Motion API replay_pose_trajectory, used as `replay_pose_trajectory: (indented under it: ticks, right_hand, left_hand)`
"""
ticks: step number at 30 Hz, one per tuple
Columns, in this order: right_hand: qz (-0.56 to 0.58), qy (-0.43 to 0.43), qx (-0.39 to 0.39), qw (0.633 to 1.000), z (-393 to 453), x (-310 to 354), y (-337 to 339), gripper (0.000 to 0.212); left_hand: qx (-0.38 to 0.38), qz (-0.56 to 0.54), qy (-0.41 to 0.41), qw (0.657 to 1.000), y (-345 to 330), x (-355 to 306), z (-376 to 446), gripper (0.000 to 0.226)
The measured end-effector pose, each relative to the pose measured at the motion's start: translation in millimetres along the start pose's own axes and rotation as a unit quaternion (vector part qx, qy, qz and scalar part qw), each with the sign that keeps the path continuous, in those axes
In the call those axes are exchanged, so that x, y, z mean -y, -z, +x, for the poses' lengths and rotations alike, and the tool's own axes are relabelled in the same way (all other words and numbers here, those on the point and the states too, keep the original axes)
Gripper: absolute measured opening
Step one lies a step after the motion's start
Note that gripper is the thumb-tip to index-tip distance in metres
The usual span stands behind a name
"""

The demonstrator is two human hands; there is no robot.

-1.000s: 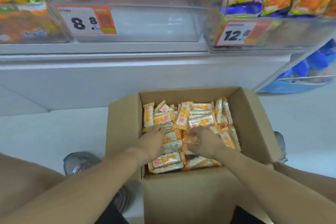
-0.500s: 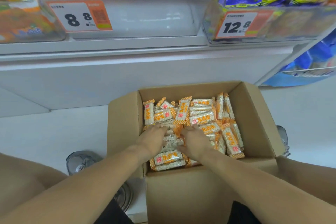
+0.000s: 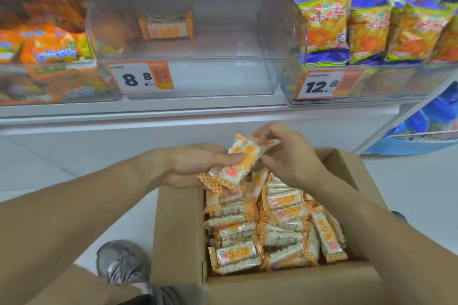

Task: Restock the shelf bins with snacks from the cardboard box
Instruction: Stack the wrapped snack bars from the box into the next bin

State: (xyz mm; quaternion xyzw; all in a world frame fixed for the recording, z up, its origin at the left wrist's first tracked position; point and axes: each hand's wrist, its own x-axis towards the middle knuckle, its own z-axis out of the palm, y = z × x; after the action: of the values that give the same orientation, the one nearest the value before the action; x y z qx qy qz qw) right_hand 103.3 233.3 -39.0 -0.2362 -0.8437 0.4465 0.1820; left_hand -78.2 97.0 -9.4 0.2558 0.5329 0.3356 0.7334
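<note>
A snack bar (image 3: 238, 158) is held above the box (image 3: 178, 235), at its 12 o'clock edge. The left hand (image 3: 195, 164) grasps the bar with thumb on top, and the right hand (image 3: 288, 156) pinches its far end. More bars (image 3: 275, 225) fill the box on the floor. The clear bin (image 3: 188, 39) at 12 o'clock holds one bar (image 3: 166, 26); chip bags (image 3: 366, 22) sit in the bin at 2 o'clock
</note>
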Motion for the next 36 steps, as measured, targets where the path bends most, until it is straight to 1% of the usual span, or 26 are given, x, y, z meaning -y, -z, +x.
replay_pose_trajectory:
  ticks: [1, 2, 3, 5, 7, 9, 11, 13, 15, 17, 19, 20, 22, 23, 24, 25, 26, 28, 29, 30, 31, 32, 33, 34, 35, 36]
  right_hand:
    - [-0.002, 0.035, -0.046, 0.998, 3.5, 14.0, 0.5, 0.040]
    - [0.002, 0.058, -0.072, 0.996, 5.6, 27.1, 0.9, 0.044]
    - [0.019, 0.071, -0.076, 0.994, 7.1, 38.6, 2.4, 0.045]
    - [0.061, 0.074, -0.041, 0.995, 9.6, 56.9, 8.5, 0.043]
    - [0.094, 0.052, 0.003, 0.994, 12.4, 70.5, 15.9, 0.040]
    - [0.121, 0.019, 0.000, 0.993, 13.6, 81.6, 19.7, 0.038]
    - [0.159, -0.006, -0.035, 0.987, 13.5, 92.1, 19.9, 0.034]
    - [0.203, -0.026, -0.061, 0.977, 13.5, 97.4, 17.9, 0.029]
    - [0.210, -0.033, -0.075, 0.974, 13.9, 99.7, 17.1, 0.029]
    - [0.206, -0.033, -0.073, 0.975, 15.3, 101.5, 14.8, 0.035]
    - [0.203, -0.039, -0.067, 0.976, 16.2, 101.6, 12.4, 0.049]
    - [0.171, -0.036, -0.062, 0.983, 16.0, 102.7, 13.0, 0.057]
    - [0.033, 0.003, -0.027, 0.999, 16.2, 106.5, 18.6, 0.071]
    - [-0.038, 0.036, 0.007, 0.999, 17.3, 110.8, 21.2, 0.074]
    - [-0.087, 0.072, 0.046, 0.992, 20.4, 116.3, 21.5, 0.073]
    - [-0.117, 0.104, 0.075, 0.985, 25.2, 121.5, 20.3, 0.066]
    - [-0.136, 0.131, 0.083, 0.978, 31.5, 126.8, 18.5, 0.057]
    - [-0.154, 0.170, 0.040, 0.972, 46.5, 138.2, 17.2, 0.043]
    - [-0.158, 0.188, 0.006, 0.969, 55.6, 143.4, 19.1, 0.039]
    - [-0.161, 0.204, -0.034, 0.965, 66.7, 147.9, 21.6, 0.036]
    - [-0.160, 0.216, -0.079, 0.960, 79.7, 152.4, 23.9, 0.035]
    - [-0.150, 0.218, -0.123, 0.956, 96.0, 154.5, 24.8, 0.034]
    - [-0.134, 0.211, -0.161, 0.955, 115.0, 155.8, 23.6, 0.034]
    - [-0.118, 0.197, -0.183, 0.956, 136.8, 156.8, 20.9, 0.034]
    - [-0.113, 0.171, -0.183, 0.961, 159.9, 156.4, 16.6, 0.034]
    - [-0.121, 0.133, -0.159, 0.971, 184.2, 154.5, 10.1, 0.034]
  left_hand:
    - [-0.013, 0.002, -0.022, 1.000, -0.2, -12.5, -8.8, 0.034]
    - [-0.037, 0.014, -0.045, 0.998, -1.6, -24.2, -18.1, 0.037]
    - [-0.059, 0.040, -0.065, 0.995, -1.9, -33.0, -26.7, 0.043]
    - [-0.089, 0.116, -0.099, 0.984, 0.3, -44.4, -43.4, 0.049]
    - [-0.120, 0.152, -0.126, 0.973, 5.4, -48.4, -57.9, 0.051]
    - [-0.114, 0.150, -0.141, 0.972, 8.9, -49.6, -66.8, 0.048]
    - [-0.086, 0.152, -0.147, 0.974, 7.7, -51.8, -69.6, 0.045]
    - [-0.067, 0.148, -0.152, 0.975, 6.8, -54.2, -68.8, 0.053]
    - [-0.059, 0.170, -0.159, 0.971, 8.0, -53.9, -67.5, 0.063]
    - [-0.065, 0.222, -0.159, 0.960, 9.0, -52.5, -67.8, 0.068]
    - [-0.077, 0.267, -0.161, 0.947, 11.6, -54.9, -70.4, 0.064]
    - [-0.082, 0.299, -0.162, 0.937, 14.0, -57.2, -72.5, 0.060]
    - [-0.094, 0.412, -0.153, 0.893, 19.6, -63.9, -78.3, 0.057]
    - [-0.102, 0.468, -0.140, 0.866, 22.8, -67.7, -81.4, 0.061]
    - [-0.111, 0.505, -0.137, 0.845, 24.6, -72.1, -84.8, 0.065]
    - [-0.126, 0.523, -0.143, 0.831, 26.4, -76.1, -88.6, 0.065]
    - [-0.147, 0.528, -0.162, 0.821, 28.3, -79.1, -92.5, 0.059]
    - [-0.219, 0.496, -0.219, 0.811, 33.9, -83.0, -102.2, 0.054]
    - [-0.264, 0.451, -0.264, 0.810, 37.6, -84.6, -108.0, 0.055]
    - [-0.318, 0.407, -0.313, 0.797, 44.0, -85.7, -113.2, 0.057]
    - [-0.385, 0.391, -0.358, 0.756, 52.6, -86.3, -117.5, 0.058]
    - [-0.459, 0.409, -0.384, 0.688, 63.1, -86.6, -119.8, 0.058]
    - [-0.526, 0.435, -0.388, 0.620, 75.4, -87.0, -120.4, 0.060]
    - [-0.574, 0.453, -0.371, 0.573, 87.5, -87.2, -119.5, 0.065]
    - [-0.601, 0.463, -0.335, 0.558, 99.0, -85.9, -116.8, 0.073]
    - [-0.609, 0.468, -0.296, 0.568, 107.7, -82.8, -113.8, 0.083]
